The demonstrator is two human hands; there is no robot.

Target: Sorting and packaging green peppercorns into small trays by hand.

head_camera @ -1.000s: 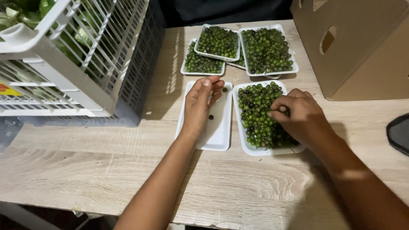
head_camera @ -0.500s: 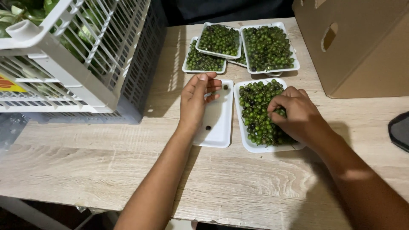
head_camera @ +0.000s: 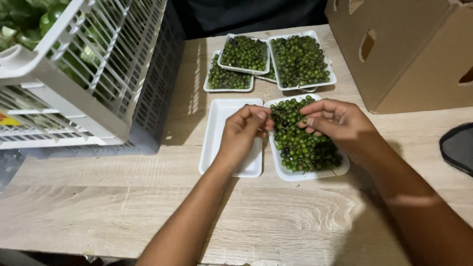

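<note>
A white foam tray [head_camera: 290,173] heaped with small green berries [head_camera: 301,145] lies on the wooden table. To its left lies an empty white foam tray [head_camera: 219,123]. My left hand [head_camera: 244,135] hovers over the empty tray, its fingertips pinching berry stems at the full tray's left rim. My right hand [head_camera: 340,123] rests on the berry heap, fingers curled around a sprig of berries. Both hands meet at the upper part of the heap.
Three filled berry trays [head_camera: 300,61] are stacked at the back of the table. A white plastic crate [head_camera: 93,74] with green produce stands at the left. A cardboard box [head_camera: 404,49] stands at the right. A dark object [head_camera: 458,148] lies at the right edge.
My left hand moved right from the empty tray to the edge of the berry heap. My right hand shifted up and left on the heap toward it.
</note>
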